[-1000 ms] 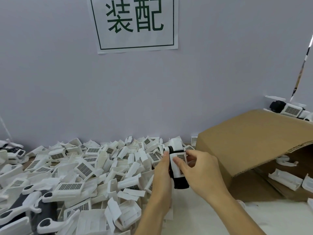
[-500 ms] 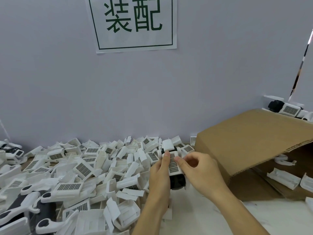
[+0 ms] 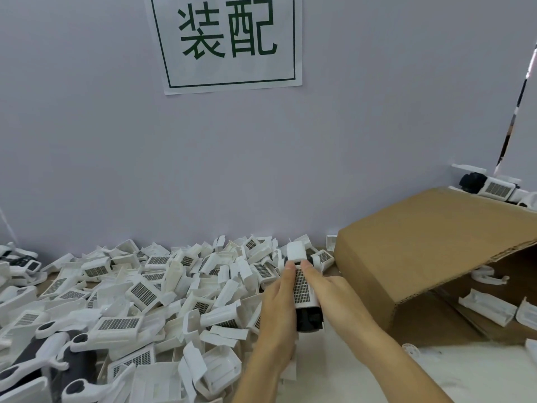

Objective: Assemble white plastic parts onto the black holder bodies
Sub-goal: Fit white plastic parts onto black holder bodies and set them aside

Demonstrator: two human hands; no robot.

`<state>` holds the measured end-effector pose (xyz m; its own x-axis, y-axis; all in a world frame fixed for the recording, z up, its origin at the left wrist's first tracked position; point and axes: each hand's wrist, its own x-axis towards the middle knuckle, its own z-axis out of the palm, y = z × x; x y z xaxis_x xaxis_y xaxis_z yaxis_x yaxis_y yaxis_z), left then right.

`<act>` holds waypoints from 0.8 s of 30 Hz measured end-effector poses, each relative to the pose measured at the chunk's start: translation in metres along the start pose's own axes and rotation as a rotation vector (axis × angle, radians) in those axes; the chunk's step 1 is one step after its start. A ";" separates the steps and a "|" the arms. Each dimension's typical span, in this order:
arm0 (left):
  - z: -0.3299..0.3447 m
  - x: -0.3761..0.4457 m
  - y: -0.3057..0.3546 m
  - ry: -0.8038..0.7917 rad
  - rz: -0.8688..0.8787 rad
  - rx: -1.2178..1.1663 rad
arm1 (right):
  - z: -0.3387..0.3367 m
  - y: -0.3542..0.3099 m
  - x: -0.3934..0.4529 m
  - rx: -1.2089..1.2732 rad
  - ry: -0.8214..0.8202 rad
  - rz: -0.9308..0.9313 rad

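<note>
both hands hold one unit above the bench, centre frame, just in front of the pile. left hand (image 3: 277, 309) grips its left side, right hand (image 3: 334, 295) grips the right side, both thumbs pressing on the white grid part (image 3: 302, 287). that part is a long white plastic piece with a dark mesh-like grid face, seated on the black holder body (image 3: 309, 319), whose dark end shows at the near end. a plain white cap (image 3: 296, 250) sticks out at the far end.

pile of loose white parts (image 3: 151, 283) covers the left of the bench (image 3: 334, 370). open cardboard box (image 3: 430, 248) lies on its side at right, white pieces inside. lavender wall (image 3: 116, 155) behind, with a paper sign (image 3: 229, 42) in green characters.
</note>
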<state>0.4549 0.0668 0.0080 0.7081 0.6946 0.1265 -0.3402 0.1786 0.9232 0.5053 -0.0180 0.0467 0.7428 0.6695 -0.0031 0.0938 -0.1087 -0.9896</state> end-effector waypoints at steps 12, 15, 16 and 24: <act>0.000 0.000 -0.002 -0.040 0.001 0.106 | 0.002 0.003 -0.006 0.316 0.097 0.027; -0.001 -0.003 0.001 -0.040 0.013 0.131 | 0.004 0.004 -0.006 0.312 0.124 0.023; -0.001 -0.003 0.001 -0.038 0.016 0.147 | 0.005 0.005 -0.006 0.317 0.132 0.026; -0.003 -0.003 -0.001 -0.011 0.024 0.267 | 0.004 0.009 -0.003 0.327 0.164 0.085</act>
<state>0.4514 0.0663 0.0060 0.7090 0.6886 0.1525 -0.1827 -0.0296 0.9827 0.5006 -0.0181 0.0371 0.8378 0.5385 -0.0900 -0.1694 0.0996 -0.9805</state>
